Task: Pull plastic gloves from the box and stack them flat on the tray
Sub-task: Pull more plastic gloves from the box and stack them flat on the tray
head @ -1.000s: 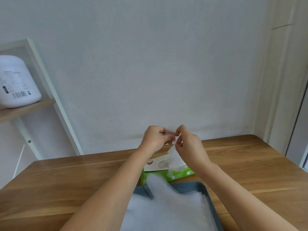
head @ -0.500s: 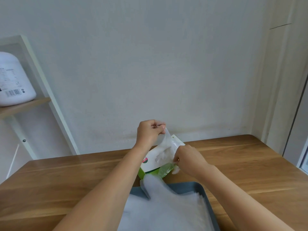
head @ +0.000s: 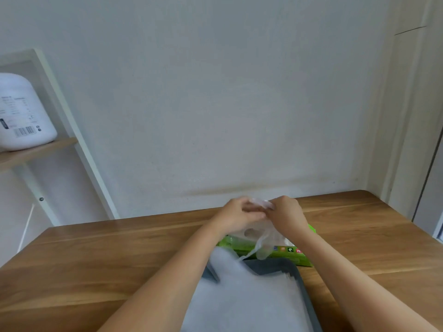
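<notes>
My left hand (head: 237,214) and my right hand (head: 287,214) are raised together above the far side of the tabletop (head: 115,257), knuckles almost meeting, and both are pinching the top edge of one thin, clear plastic glove (head: 265,237). The fingertips of each hand are curled in on the film, which bunches up between them at the top; I cannot tell exactly which fingers have the grip, since the picture is a little blurred there. From that pinch the glove hangs down loose and crumpled, its lower end trailing in front of the box (head: 295,259) and reaching to about the far rim of the tray (head: 268,266). The box is green with a white top and lies flat on the tabletop just beyond the tray, partly hidden behind my hands and wrists. The tray is dark grey and sits nearest to me, between my forearms, and on it lies the stack of gloves (head: 244,298), flat and whitish, with one part poking over the tray's far left corner. The tabletop is brown wood and meets a plain white wall (head: 215,104). Off to the left a wooden shelf (head: 40,150) in a white frame carries a white container (head: 20,113) with a barcode label.
</notes>
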A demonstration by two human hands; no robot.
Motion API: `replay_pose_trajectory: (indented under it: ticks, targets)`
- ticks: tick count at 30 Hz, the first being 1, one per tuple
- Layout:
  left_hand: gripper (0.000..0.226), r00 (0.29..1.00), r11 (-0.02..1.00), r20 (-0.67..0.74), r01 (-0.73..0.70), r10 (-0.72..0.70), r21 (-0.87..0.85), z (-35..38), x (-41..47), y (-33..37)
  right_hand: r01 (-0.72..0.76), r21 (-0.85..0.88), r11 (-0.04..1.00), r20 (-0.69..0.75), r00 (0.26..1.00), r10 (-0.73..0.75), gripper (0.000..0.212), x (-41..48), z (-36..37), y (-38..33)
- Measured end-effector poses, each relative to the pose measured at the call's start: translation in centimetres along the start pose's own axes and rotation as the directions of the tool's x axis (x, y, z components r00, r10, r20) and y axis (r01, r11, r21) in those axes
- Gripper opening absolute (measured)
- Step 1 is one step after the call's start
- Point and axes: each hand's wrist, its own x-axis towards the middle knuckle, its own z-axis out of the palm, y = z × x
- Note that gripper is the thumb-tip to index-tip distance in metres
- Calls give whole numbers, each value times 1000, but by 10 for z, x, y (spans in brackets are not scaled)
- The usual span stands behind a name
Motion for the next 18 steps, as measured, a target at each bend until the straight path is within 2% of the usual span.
replay_pose_trajectory:
  ticks: [3, 7, 8, 10, 12, 15, 17, 18]
  targets:
    - [46, 994, 983, 88, 48, -64, 177, 10, -5, -14, -67, 233, 970, -46, 996, 79, 27, 3, -6, 5]
    - [56, 994, 952, 89, 31, -61, 306, 18, -1, -21, 8, 373, 928, -197, 978, 70, 21, 7, -24, 5]
    - [58, 993, 938, 92, 43, -79, 344, 20, 0, -20, 42, 474, 880, -225, 971, 75, 17, 7, -31, 3]
    - [56, 990, 924, 81, 80, -119, 374, 23, 4, -18, 129, 678, 724, -275, 958, 87, 25, 3, -47, -4]
    - [53, 985, 910, 57, 129, -164, 393, 24, 8, -18, 217, 798, 562, -319, 944, 87, 25, -4, -60, -14]
    - [47, 977, 885, 61, 159, -206, 438, 23, 14, -22, 319, 866, 385, -381, 919, 97, 9, -18, -80, -33]
    - [42, 975, 894, 98, 141, -200, 424, 22, 13, -21, 344, 878, 332, -392, 916, 87, 9, -25, -92, -41]
    - [45, 975, 929, 105, 151, -197, 339, 20, 13, -21, 336, 884, 325, -374, 926, 61, 9, -28, -96, -44]
